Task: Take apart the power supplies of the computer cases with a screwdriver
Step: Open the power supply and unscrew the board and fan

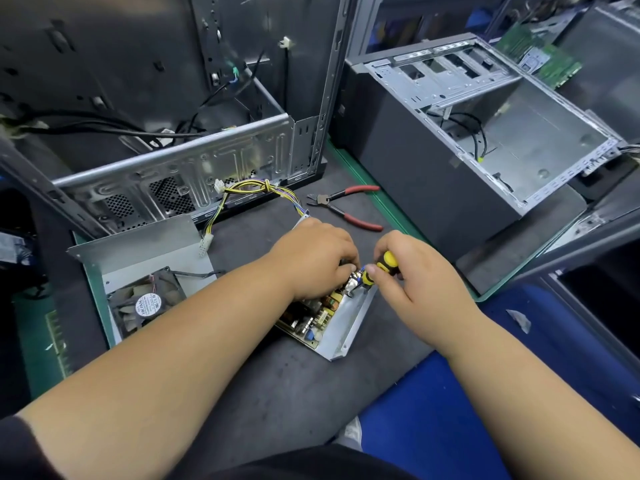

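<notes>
Yellow-and-black screwdriver (382, 266), red-handled pliers (349, 207), yellow-and-black wires (256, 187), green-edged grey mat (277, 382).

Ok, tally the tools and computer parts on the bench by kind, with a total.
Computer cases: 2, one behind the hands and one to the right
Opened power supply: 1
Power supply cover with fan: 1
Screwdriver: 1, gripped by the right hand
Red-handled pliers: 1
Total: 6
</notes>
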### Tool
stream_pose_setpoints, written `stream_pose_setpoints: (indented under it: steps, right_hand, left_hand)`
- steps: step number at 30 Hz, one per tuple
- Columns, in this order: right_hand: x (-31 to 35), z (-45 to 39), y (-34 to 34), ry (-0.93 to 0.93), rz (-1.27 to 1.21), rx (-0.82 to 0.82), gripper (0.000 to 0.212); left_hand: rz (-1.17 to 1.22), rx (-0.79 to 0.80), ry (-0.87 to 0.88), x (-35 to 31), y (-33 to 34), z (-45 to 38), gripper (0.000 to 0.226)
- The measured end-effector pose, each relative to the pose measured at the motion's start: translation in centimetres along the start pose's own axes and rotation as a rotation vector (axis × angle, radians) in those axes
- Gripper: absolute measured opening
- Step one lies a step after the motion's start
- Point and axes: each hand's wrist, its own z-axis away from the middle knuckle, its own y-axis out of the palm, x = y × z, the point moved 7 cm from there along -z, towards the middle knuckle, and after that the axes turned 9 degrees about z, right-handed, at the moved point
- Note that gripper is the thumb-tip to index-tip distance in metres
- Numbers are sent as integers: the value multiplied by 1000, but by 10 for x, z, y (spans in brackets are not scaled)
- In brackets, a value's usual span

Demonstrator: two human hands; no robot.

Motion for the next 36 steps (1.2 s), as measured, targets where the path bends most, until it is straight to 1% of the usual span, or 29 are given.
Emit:
stream_pose_setpoints:
  steps: [7,12,15,17,21,24,27,36]
  right_hand:
    - [3,-1,-1,-3,-11,23,17]
    - [2,-2,-3,24,-11,92,10]
    - [5,-7,-4,72,2,115,7]
    - [6,-12,-4,125,62,116,4]
    - [2,-18,0,192,172,173,24]
    - [-1,-19,5,210,173,186,22]
    - [-2,-19,6,212,127,211,21]
    - [6,-21,-2,94,115,305,20]
  left_hand:
    - [-19,14,-7,0,0,0,23]
    - [-20,29,-8,0,1,-1,24]
    - [-22,58,-15,1,4,0,27]
    - [-10,78,-20,1,8,2,27]
    - [102,78,-39,-2,17,4,25]
    - [69,40,-30,-4,21,6,27]
    - [63,-12,-9,-4,20,9,27]
    - [77,-35,2,-4,21,11,25]
